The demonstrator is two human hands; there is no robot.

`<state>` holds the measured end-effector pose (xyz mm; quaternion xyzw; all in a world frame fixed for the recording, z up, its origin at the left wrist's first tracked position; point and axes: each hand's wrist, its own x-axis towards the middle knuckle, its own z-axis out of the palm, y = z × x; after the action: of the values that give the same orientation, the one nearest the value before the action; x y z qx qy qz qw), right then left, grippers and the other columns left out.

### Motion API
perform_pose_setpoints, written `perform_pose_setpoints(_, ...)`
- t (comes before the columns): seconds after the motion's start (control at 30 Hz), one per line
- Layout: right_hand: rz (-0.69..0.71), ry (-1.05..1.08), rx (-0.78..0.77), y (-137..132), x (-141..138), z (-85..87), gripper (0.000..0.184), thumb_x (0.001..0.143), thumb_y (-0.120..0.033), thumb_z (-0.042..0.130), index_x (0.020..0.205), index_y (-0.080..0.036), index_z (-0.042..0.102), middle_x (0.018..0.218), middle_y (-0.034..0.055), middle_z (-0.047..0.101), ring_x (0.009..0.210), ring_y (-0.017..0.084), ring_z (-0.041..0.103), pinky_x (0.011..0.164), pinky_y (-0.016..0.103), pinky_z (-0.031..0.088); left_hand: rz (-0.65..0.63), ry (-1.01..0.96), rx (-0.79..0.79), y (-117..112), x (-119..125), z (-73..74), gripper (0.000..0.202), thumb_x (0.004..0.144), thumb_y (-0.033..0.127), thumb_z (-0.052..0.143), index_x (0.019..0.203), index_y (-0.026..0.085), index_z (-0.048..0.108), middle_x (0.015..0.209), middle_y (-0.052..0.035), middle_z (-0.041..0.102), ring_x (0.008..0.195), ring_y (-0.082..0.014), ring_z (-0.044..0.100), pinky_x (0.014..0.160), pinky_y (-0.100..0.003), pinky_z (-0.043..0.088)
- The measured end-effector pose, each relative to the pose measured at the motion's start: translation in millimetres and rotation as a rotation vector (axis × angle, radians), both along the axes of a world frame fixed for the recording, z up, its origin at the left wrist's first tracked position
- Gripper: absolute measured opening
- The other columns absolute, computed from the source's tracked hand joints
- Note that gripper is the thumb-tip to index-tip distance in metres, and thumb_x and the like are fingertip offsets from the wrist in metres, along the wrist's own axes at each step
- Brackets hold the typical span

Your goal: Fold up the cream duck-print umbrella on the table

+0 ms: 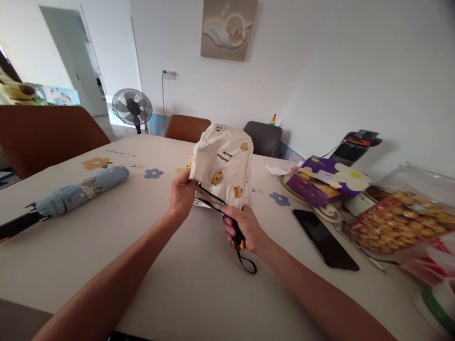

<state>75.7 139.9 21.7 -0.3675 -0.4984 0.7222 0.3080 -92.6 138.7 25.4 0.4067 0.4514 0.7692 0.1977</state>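
A cream folding umbrella (pixel 223 163) printed with small yellow ducks is held upright above the table, its canopy loose and bunched. My right hand (pixel 245 228) is wrapped round its black handle, and a black wrist strap hangs below. My left hand (pixel 182 193) grips the lower left edge of the canopy by the metal ribs. A folded light-blue umbrella (pixel 80 192) with a black handle lies on the table to the left, away from both hands.
The table (pixel 185 279) has a flower-print cloth. On the right lie a black phone (pixel 325 239), a purple box (pixel 325 179) on a plate, and a clear bag of snacks (pixel 398 220). Chairs stand along the far and left sides; a fan (pixel 132 108) stands behind.
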Motion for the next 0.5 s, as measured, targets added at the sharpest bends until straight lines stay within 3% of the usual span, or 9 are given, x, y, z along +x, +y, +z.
perform_pose_setpoints(0.1,0.016,0.006,0.023,-1,-1,-0.4,0.032,0.067,-0.037,0.068,0.056,-0.017,0.045,0.042,-0.0066,0.04,0.032,0.006,0.035,0.03,0.022,0.037,-0.175,-0.231,-0.066,1,6,-0.3,0.022,0.057,0.014,0.057,0.078,0.015,0.065,0.067,-0.0003,0.064,0.07,-0.0165,0.06,0.067,-0.028,0.049)
perform_pose_setpoints(0.2,0.05,0.012,0.043,-3,-1,0.6,0.034,0.067,-0.036,0.068,0.053,-0.017,0.044,0.041,-0.0065,0.039,0.032,0.006,0.035,0.031,0.022,0.038,-0.276,-0.297,-0.171,1,6,0.4,0.028,0.056,0.02,0.064,0.083,0.013,0.065,0.074,-0.005,0.068,0.071,-0.0202,0.063,0.066,-0.033,0.052)
perform_pose_setpoints(0.3,0.069,-0.003,0.059,-5,-1,2.6,0.032,0.067,-0.034,0.069,0.053,-0.016,0.046,0.041,-0.0062,0.04,0.032,0.006,0.035,0.03,0.022,0.038,-0.324,-0.225,-0.064,-3,0,5.7,0.042,0.057,0.03,0.07,0.095,0.015,0.063,0.09,-0.0083,0.069,0.089,-0.024,0.063,0.079,-0.037,0.051)
perform_pose_setpoints(0.4,0.075,-0.046,0.077,-9,-2,4.8,0.03,0.066,-0.032,0.069,0.054,-0.015,0.047,0.043,-0.0053,0.042,0.032,0.006,0.038,0.03,0.022,0.038,-0.36,-0.097,0.083,-9,-8,9.4,0.057,0.057,0.041,0.073,0.108,0.019,0.06,0.108,-0.0099,0.065,0.111,-0.0264,0.053,0.095,-0.04,0.042)
perform_pose_setpoints(0.5,0.053,-0.086,0.1,-12,-4,6.2,0.032,0.064,-0.034,0.07,0.053,-0.016,0.046,0.042,-0.0049,0.043,0.031,0.008,0.04,0.029,0.022,0.037,-0.343,0.026,0.03,-13,-12,6.2,0.065,0.056,0.048,0.074,0.113,0.021,0.058,0.116,-0.0101,0.061,0.12,-0.0283,0.045,0.101,-0.041,0.036)
